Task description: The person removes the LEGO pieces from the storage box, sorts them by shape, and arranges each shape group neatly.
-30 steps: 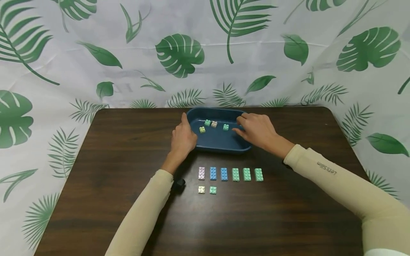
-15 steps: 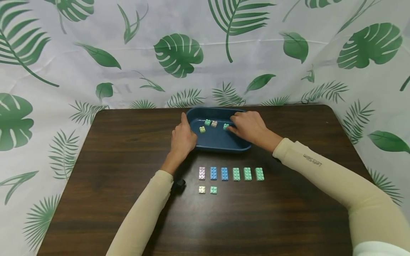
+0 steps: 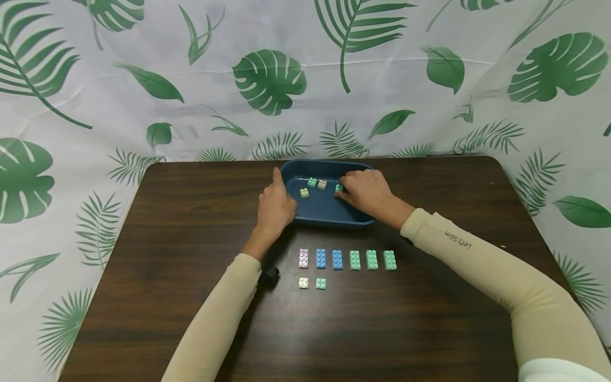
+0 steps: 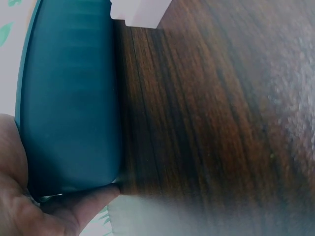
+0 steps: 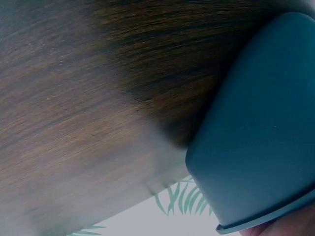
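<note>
My left hand [image 3: 275,207] grips the left end of a dark blue tray [image 3: 329,219], its index finger along the rim; in the left wrist view the thumb [image 4: 93,206] lies against the tray's end wall. Over the right side of the tray, my right hand [image 3: 369,192] reaches in and pinches a small green toy brick [image 3: 339,188] between thumb and fingers, partly hidden by them. To its left inside the tray lie a yellow brick [image 3: 304,193], another green brick [image 3: 312,182] and a pale pink brick [image 3: 322,184].
In front of the tray, a row of longer bricks runs from a pink brick [image 3: 303,258] through blue bricks [image 3: 321,259] to green bricks [image 3: 372,260]. Below it sit a small pale yellow brick [image 3: 303,283] and a small green brick [image 3: 321,283]. A leaf-patterned curtain [image 3: 305,122] hangs behind the table.
My right hand has moved left and inward over the tray, and its thumb and fingers have closed on the green brick. The left hand has stayed on the tray's end.
</note>
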Tool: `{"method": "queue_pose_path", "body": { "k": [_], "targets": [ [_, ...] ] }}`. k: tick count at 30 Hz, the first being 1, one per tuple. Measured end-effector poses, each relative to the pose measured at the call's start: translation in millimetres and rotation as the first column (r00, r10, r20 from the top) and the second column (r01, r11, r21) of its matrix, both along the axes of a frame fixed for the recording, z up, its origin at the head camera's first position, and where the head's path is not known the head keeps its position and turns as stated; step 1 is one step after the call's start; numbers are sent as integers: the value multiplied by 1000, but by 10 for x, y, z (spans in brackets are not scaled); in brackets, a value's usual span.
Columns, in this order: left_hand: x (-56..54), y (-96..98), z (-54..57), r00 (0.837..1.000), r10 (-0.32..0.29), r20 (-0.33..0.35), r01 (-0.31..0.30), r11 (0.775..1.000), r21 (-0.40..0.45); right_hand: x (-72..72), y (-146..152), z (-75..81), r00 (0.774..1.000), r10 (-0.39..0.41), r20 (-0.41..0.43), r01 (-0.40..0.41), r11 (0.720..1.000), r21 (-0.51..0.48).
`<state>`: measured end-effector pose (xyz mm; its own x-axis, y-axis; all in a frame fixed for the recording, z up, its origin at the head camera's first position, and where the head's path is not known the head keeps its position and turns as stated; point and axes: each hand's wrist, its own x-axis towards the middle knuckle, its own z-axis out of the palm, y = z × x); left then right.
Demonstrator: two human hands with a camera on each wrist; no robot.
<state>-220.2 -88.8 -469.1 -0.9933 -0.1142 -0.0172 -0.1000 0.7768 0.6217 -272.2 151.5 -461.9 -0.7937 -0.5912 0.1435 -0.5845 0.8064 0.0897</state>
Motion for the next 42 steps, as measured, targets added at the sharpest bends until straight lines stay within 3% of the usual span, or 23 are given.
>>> {"method": "queue_pose_path", "body": {
  "k": [12, 18, 25, 32, 37, 42],
  "targets": [
    [-1, 10, 20, 1000, 15, 22, -15, 1000, 8, -1, 12, -1, 1000, 14, -4, -14, 1000, -10],
    [-2, 31, 18, 1000, 22, 21, -22, 1000, -8, 105, 35, 103, 999, 39, -31, -40, 999, -22],
    [-3, 33, 5, 999, 32, 14, -32, 999, -3, 359, 62, 270, 988, 107, -111, -115, 991, -70],
    [11, 10, 12, 999, 30, 13, -30, 1000, 0, 658, 21, 385, 978, 156, -139, -165, 985, -58],
    [13, 0, 11, 1000, 21, 4, -21, 1000, 4, 863, -7, 449, 962, 206, -177, -220, 974, -59],
    [6, 19, 1, 1000, 12, 3, -12, 1000, 3, 1096, 39, 416, 937, 289, -196, -307, 949, -69]
  ]
}}
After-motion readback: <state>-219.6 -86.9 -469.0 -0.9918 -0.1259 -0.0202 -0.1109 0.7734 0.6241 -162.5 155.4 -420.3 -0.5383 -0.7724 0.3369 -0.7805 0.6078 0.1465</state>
